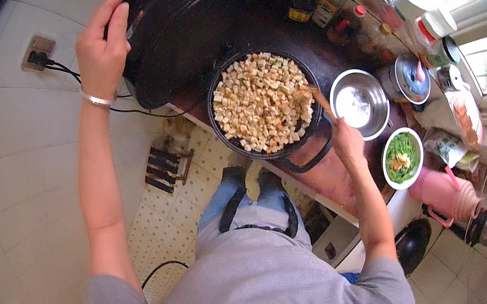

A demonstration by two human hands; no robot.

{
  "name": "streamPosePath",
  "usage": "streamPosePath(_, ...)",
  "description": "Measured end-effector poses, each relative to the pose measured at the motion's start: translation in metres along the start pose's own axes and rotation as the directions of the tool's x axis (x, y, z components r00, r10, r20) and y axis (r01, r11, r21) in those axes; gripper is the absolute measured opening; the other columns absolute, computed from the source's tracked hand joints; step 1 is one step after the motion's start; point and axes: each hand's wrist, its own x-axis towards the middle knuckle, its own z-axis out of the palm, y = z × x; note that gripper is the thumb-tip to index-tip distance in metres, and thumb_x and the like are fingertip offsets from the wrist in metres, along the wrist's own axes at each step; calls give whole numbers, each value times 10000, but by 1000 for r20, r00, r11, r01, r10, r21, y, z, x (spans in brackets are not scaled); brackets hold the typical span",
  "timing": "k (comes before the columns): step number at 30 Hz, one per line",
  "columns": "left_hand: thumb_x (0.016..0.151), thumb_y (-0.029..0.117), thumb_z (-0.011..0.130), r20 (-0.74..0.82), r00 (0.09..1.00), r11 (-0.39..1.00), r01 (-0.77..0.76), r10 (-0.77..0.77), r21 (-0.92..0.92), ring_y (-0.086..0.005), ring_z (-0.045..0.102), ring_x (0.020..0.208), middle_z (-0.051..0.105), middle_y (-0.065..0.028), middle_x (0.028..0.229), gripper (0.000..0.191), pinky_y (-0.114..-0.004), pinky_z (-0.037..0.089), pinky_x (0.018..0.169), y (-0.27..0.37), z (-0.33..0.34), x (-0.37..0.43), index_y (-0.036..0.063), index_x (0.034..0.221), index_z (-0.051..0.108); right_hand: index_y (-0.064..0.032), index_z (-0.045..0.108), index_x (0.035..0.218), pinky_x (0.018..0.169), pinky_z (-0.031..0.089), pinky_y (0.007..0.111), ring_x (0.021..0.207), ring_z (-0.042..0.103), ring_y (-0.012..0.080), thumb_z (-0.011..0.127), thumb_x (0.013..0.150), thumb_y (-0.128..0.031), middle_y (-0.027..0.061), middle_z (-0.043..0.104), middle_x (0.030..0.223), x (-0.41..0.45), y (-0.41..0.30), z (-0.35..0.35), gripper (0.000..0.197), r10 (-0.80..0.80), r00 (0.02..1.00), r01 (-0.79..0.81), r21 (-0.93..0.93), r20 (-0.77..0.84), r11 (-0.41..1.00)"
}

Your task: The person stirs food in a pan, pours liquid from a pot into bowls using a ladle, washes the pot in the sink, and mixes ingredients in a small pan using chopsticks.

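Observation:
A round black pan [222, 135] on the dark countertop is filled with small pale cubes of food [261, 102], some browned. My right hand [347, 142] grips the handle of a wooden spatula [325, 104], whose far end is among the cubes at the pan's right side. Raised at the upper left, my left hand [106, 37] has its fingers around the edge of a large black lid [180, 37] that stands tilted up beyond the pan. Part of the grip is hidden behind the fingers.
Right of the pan stand a steel bowl [360, 104] and a white bowl [398, 184] of chopped greens. A pink thermos flask [445, 192] lies beyond. Several sauce bottles [329, 5] line the back. A cord runs to a wall socket [39, 54]. A small stool [163, 170] is on the floor.

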Motion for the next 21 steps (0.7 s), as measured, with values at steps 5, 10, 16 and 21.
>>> streamPosePath(5,937,103,461,-23,999,999,36,-35,16,20,356,523,627,20,1106,291,-148,311,442,15,5,-13,102,1198,590,-17,522,911,679,479,521,775,618,420,464,877,-291,233,631,826,-3,76,12,282,359,928,-363,-30,-95,931)
streamPosePath(10,920,52,451,-49,999,998,20,-17,59,0,367,504,625,-31,1133,293,-152,317,448,27,6,-33,14,1184,571,-19,530,967,747,477,481,898,579,377,602,792,-352,197,592,949,28,88,28,383,153,966,-208,-279,-206,937)
streamPosePath(16,896,36,457,12,999,991,-36,35,132,-17,381,481,624,-115,1123,290,-167,318,432,30,7,-46,-21,1156,572,-43,553,878,667,433,382,759,547,326,544,808,-82,174,576,825,201,-61,-9,81,-366,893,435,289,-263,853)
streamPosePath(21,890,69,483,35,999,974,-38,31,221,-52,413,483,643,-134,1019,281,-188,341,440,43,8,-50,-27,1135,583,-62,619,933,705,494,406,835,629,317,590,761,-121,172,642,873,341,-181,74,184,-640,768,584,398,9,707)
